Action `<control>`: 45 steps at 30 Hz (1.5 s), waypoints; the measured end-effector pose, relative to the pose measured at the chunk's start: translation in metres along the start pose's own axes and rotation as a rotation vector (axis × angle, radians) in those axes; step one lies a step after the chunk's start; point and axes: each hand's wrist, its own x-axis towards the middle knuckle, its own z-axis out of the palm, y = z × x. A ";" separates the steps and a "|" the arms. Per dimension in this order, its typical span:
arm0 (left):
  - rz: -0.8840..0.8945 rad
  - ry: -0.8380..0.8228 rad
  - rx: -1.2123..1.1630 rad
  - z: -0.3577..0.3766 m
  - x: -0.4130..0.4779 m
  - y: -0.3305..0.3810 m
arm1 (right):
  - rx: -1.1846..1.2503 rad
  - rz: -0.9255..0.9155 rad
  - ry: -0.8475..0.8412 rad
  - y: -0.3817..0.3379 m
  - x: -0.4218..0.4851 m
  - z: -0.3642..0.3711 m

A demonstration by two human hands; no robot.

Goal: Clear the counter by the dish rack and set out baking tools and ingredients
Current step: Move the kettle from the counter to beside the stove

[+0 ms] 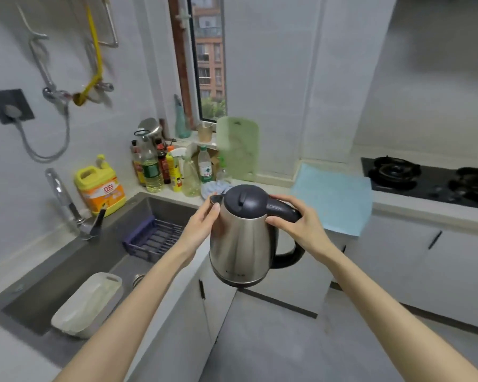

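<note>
Kettle [243, 238]: steel, black lid, held in the air before the counter [398, 208].
Right hand [295, 221]: wrapped round the kettle's handle.
Left hand [202, 219]: fingers against the kettle's side by the spout.

Domestic kitchen. Grey recessed sink [75, 260] set in an L-shaped pale counter [414, 208]; yellow detergent jug [101, 186] behind the sink, black two-burner gas hob [431, 179] to its right, white cabinet doors [458, 271] below.

Silver kettle [242, 244] with black lid and handle. Pale blue cloth [334, 199] on the right, yellow-and-orange jug [101, 186] far left, purple rack [152, 239], pale green board [239, 147].
</note>
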 end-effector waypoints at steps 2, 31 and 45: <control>0.009 -0.072 -0.007 0.038 0.034 0.006 | -0.014 0.023 0.064 0.012 0.010 -0.038; 0.107 -1.027 -0.011 0.577 0.391 0.073 | -0.423 0.280 0.912 0.167 0.091 -0.473; 0.020 -1.136 -0.032 0.880 0.408 0.100 | -0.430 0.340 1.075 0.249 0.047 -0.731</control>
